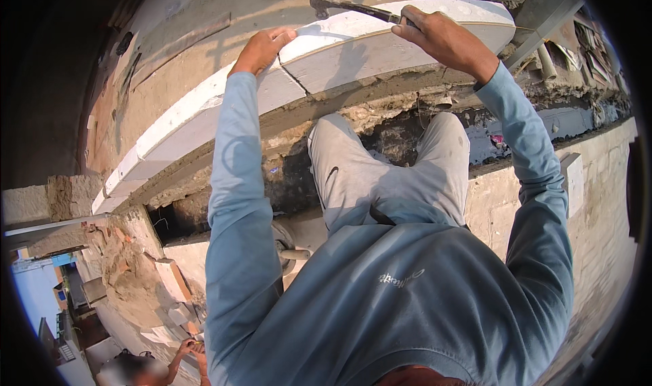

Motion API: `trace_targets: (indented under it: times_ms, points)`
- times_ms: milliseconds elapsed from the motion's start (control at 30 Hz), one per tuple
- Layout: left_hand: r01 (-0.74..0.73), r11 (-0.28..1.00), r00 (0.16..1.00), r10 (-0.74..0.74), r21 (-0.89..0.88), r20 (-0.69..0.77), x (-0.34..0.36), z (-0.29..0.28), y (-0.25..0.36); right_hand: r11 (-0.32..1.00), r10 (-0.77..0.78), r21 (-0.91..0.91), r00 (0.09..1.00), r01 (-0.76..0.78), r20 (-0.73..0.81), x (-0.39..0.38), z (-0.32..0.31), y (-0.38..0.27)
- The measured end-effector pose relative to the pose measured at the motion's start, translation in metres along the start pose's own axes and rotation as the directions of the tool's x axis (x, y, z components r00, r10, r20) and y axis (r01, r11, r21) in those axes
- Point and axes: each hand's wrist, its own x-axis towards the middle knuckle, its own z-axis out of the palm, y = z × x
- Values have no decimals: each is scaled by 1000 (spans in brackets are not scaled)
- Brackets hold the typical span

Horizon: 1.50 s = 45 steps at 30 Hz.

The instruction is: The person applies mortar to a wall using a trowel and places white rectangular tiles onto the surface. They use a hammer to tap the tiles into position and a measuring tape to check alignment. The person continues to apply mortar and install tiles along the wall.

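A curved row of white blocks [326, 67] runs across the upper view, with a dark joint between two pieces. My left hand [261, 51] rests on its top edge just left of that joint, fingers bent onto the block. My right hand [435, 40] grips the dark handle of a claw hammer [322, 4], whose metal head is above the blocks, right of my left hand. My legs [367, 169] are below the row, beside a dark, rubble-strewn trench.
A concrete wall [598, 189] runs along the right. Broken bricks [173, 277] lie at lower left, where another person's arm [176, 359] shows. A grey beam [536, 26] and stacked scraps [587, 46] sit at upper right.
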Motion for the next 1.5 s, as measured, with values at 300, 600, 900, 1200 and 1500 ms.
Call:
trace_targets:
  times_ms: [300,600,900,1200,1500]
  points:
    - [2,999,1000,-2,36,-15,-1,0,5,987,-69,-137,990,86,125,25,4,-15]
    - [41,996,998,-37,77,-53,1,5,9,975,-89,-208,996,84,-16,24,16,-9]
    - [-1,999,1000,1,-44,5,4,7,-11,976,-22,-215,1000,22,1,27,13,-18]
    - [17,989,1000,-16,149,-5,-5,2,11,996,60,60,997,-63,50,7,-1,-12]
    - [-113,944,911,223,310,-348,-25,37,66,594,633,749,744,-292,-213,-155,18,12]
